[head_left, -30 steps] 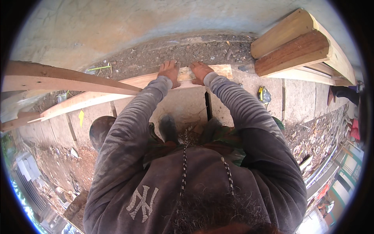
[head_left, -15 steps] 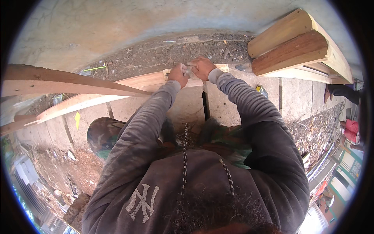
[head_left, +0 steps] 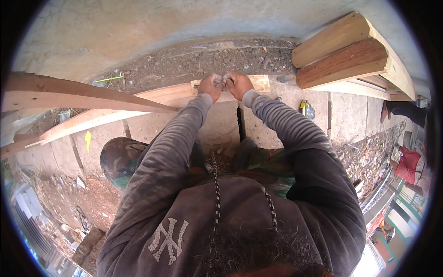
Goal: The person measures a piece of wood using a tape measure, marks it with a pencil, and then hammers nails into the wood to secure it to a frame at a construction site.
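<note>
Both arms reach to the far side, converging so the left hand (head_left: 211, 87) and the right hand (head_left: 239, 84) come together, fingertips meeting or almost meeting. The fingers of each are curled inward, backs of the hands upward; whether anything is pinched between them cannot be made out. The left forearm (head_left: 184, 122) slants far and to the right, the right forearm (head_left: 288, 117) far and to the left, both in wrinkled, dusty sleeves ending in cuffs at the left wrist (head_left: 206, 99) and right wrist (head_left: 249, 96). The elbows are spread wide of the torso (head_left: 230, 207), which lies nearest, and the left knee (head_left: 121, 157) juts out left of the left arm.
</note>
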### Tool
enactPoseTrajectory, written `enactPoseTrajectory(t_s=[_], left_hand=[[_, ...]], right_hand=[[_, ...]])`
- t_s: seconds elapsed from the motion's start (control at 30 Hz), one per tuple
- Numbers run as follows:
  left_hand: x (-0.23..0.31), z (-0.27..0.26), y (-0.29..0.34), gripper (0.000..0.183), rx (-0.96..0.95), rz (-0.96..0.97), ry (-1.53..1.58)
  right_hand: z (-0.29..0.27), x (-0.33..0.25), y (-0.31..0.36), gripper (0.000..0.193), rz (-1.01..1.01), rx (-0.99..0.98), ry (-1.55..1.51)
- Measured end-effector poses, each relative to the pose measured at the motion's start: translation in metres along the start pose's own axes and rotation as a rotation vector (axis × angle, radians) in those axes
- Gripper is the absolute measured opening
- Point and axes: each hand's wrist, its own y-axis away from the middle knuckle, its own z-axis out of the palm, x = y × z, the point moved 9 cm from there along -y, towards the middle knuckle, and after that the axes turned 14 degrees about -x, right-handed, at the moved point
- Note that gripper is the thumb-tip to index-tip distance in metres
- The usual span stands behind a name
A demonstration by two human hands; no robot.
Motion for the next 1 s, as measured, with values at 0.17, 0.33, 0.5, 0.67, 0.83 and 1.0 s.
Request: enactPoseTrajectory(t_s=[0.17, 0.33, 0.5, 0.67, 0.83, 1.0], left_hand=[[0.009, 0.001, 0.006, 0.018, -0.03, 0.038, -0.047], [0.008, 0.001, 0.01, 0.012, -0.042, -0.042, -0.033], [-0.003, 0.012, 0.002, 0.011, -0.051, 0.002, -0.023], [-0.012, 0.006, 0.004, 0.011, 0.03, 0.084, -0.038], [0.005, 0.007, 0.007, 0.012, 0.004, 0.093, -0.036], [0.009, -0.006, 0.014, 0.013, 0.061, 0.086, -0.101]], right_hand=[[0.001, -0.017, -0.001, 0.009, -0.03, -0.045, 0.197], [-0.015, -0.008, -0.009, 0.017, 0.068, -0.179, 0.213], [-0.121, 0.046, 0.051, 0.044, 0.251, -0.572, 0.226], [-0.134, 0.144, 0.211, 0.049, 0.608, -0.546, 0.371], [-0.048, 0.208, 0.319, 0.063, 1.014, -0.302, 0.418], [-0.04, 0.205, 0.307, 0.058, 0.956, -0.145, 0.495]])
